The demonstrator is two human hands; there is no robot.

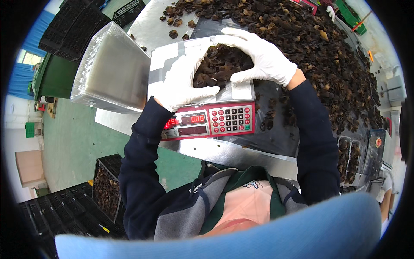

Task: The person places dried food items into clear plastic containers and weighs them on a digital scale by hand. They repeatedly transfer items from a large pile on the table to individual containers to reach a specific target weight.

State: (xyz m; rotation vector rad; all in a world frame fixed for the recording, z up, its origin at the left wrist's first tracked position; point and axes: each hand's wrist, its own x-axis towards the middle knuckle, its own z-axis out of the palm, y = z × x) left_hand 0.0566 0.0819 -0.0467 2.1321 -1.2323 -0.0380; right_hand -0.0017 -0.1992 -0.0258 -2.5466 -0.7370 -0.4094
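A heap of dark wood ear mushrooms [223, 64] sits on the platform of a red electronic scale [231, 121], apparently in a clear plastic tray whose edges barely show. My left hand [184, 84], in a white glove, curves around the heap's left and near side, thumb along the front. From the right, my gloved right hand [258, 58] cups the far side with its fingers and the near right corner with its thumb. Lit red digits show on the scale's display [193, 119], which my left sleeve partly covers. Beside the platform's left edge stands a nested stack of clear plastic trays [113, 71].
Loose wood ear mushrooms [323, 74] cover the metal table's far and right side. Filled trays [349, 158] stand at right, near a grey device [375, 152]. Black crates [74, 29] are piled beyond the table; more crates [64, 213] lie lower left. A gloved hand [330, 13] shows far right.
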